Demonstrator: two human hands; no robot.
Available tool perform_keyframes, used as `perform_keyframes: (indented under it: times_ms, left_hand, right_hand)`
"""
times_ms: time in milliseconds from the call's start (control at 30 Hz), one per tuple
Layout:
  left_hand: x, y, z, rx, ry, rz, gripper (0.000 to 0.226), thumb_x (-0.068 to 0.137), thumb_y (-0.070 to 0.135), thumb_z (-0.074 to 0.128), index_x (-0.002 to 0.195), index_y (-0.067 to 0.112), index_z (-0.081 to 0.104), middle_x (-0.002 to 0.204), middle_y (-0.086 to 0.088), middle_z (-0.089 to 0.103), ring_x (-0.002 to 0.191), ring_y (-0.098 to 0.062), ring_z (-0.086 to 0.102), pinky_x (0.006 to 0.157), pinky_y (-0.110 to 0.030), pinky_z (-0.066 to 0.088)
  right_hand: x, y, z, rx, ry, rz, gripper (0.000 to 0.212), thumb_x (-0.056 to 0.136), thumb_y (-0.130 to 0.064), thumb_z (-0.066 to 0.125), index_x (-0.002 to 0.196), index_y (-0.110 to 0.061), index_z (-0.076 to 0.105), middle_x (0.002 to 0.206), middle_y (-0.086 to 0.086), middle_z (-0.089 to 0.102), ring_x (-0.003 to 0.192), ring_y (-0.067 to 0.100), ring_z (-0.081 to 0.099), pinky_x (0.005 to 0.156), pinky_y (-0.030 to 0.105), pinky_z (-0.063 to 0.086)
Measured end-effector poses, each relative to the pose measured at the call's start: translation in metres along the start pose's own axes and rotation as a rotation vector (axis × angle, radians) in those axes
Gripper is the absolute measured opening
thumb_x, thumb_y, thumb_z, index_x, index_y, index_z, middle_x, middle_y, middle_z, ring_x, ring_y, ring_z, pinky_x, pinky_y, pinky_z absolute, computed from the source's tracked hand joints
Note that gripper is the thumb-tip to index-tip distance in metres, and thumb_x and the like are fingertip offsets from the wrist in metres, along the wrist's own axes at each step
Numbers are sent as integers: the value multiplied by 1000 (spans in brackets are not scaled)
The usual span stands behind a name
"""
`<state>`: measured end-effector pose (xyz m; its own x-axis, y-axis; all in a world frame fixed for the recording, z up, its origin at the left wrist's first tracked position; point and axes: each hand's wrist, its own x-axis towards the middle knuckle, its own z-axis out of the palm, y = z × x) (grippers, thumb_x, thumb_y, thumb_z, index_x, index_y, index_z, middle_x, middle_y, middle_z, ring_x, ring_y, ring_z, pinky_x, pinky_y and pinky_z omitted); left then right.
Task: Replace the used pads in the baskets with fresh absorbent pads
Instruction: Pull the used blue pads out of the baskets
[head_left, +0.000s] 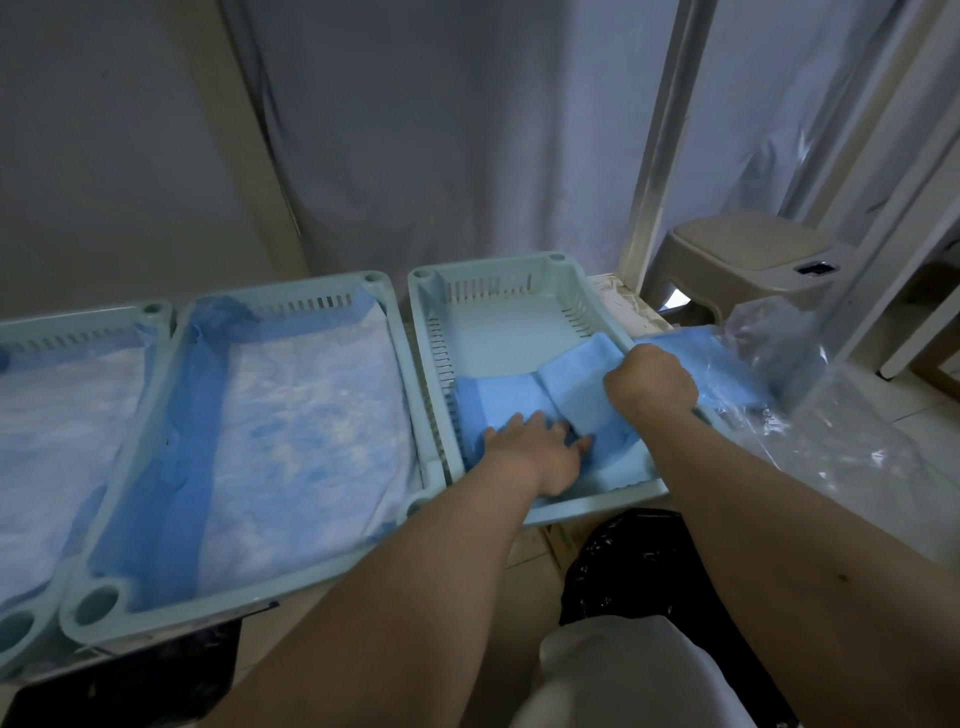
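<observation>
Both forearms reach into the right basket (519, 280): my left hand (530, 447) presses flat on the folded blue pad (571, 400), my right hand (652, 382) fists its edge; the middle basket (395, 332) holds a spread pad (291, 431).

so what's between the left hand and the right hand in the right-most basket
In the head view, only the folded blue absorbent pad spans the stretch from left hand to right hand, lying in the pale green plastic basket. Its far floor is bare.

A big grey cloth curtain (441, 130) hangs at the back. A tan plastic stool (748, 260) stands on the right beside a white post (660, 156). The light is dim.
</observation>
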<state>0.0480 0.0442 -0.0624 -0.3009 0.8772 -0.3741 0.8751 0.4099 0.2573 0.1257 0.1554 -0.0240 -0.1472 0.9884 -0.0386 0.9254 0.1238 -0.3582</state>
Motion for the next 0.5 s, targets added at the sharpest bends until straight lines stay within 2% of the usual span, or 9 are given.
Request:
perform_keyframes:
  times_ms: [100, 167, 200, 267, 333, 367, 433, 467, 500]
  left_hand:
    - [2, -1, 1, -17, -31, -24, 54, 98, 53, 13, 147, 33, 23, 153, 0, 21, 145, -27, 11, 110, -57, 19]
    - [3, -4, -2, -66, -55, -49, 49, 100, 43, 23, 146, 26, 28, 150, -2, 27, 141, -28, 20, 108, -55, 26]
    - [1, -3, -6, -126, -51, -58, 45, 100, 36, 28, 140, 18, 37, 144, -6, 36, 135, -29, 31, 105, -51, 32]
    - [5, -4, -14, -317, 43, -75, 32, 100, 20, 35, 120, 5, 55, 125, -12, 55, 107, -27, 51, 90, -36, 42]
    - [3, -7, -27, -640, 178, -259, 28, 99, 16, 37, 106, 4, 62, 110, -11, 63, 86, -22, 51, 76, -30, 40]
    - [2, -10, -33, -943, 205, -365, 28, 98, 18, 38, 99, 6, 63, 104, -11, 65, 83, -22, 52, 76, -30, 43]
    - [-4, -15, -45, -1562, 201, -443, 37, 95, 33, 39, 94, 6, 64, 95, -13, 66, 90, -26, 61, 90, -34, 49]
    - [-2, -19, -47, -1677, 215, -470, 46, 94, 42, 38, 102, 5, 65, 99, -15, 67, 98, -29, 62, 96, -38, 48]
    - [-2, -22, -51, -1689, 228, -471, 53, 94, 48, 37, 110, 5, 63, 107, -15, 66, 105, -30, 61, 98, -41, 47]
  right_hand:
    - [-11, -9, 4, -47, 114, -146, 27, 89, -23, 52, 112, -9, 57, 115, 12, 60, 106, 32, 59, 80, 34, 44]
    - [-19, -21, 1, -7, 104, -226, 30, 90, -31, 50, 108, -8, 57, 110, 12, 62, 102, 33, 60, 74, 32, 40]
    - [-22, -28, 0, 18, 79, -255, 33, 90, -34, 50, 108, -8, 57, 110, 12, 63, 102, 33, 60, 74, 32, 39]
    - [-24, -39, 0, 57, -14, -317, 39, 88, -39, 51, 110, -8, 56, 109, 13, 63, 100, 32, 59, 75, 33, 41]
    - [-25, -47, 5, 96, -121, -352, 38, 84, -41, 55, 106, -10, 55, 102, 10, 63, 90, 28, 58, 72, 32, 41]
    - [-26, -49, 7, 121, -164, -360, 36, 83, -42, 57, 102, -12, 54, 96, 8, 62, 86, 26, 57, 70, 32, 40]
    - [-29, -53, 14, 155, -238, -378, 27, 84, -41, 57, 88, -15, 52, 86, 5, 59, 82, 26, 58, 67, 30, 39]
    - [-31, -55, 17, 169, -277, -386, 21, 86, -37, 54, 80, -17, 51, 83, 4, 59, 81, 25, 57, 67, 30, 39]
    - [-34, -57, 20, 186, -314, -394, 19, 88, -32, 51, 74, -18, 49, 80, 3, 58, 80, 25, 57, 67, 30, 40]
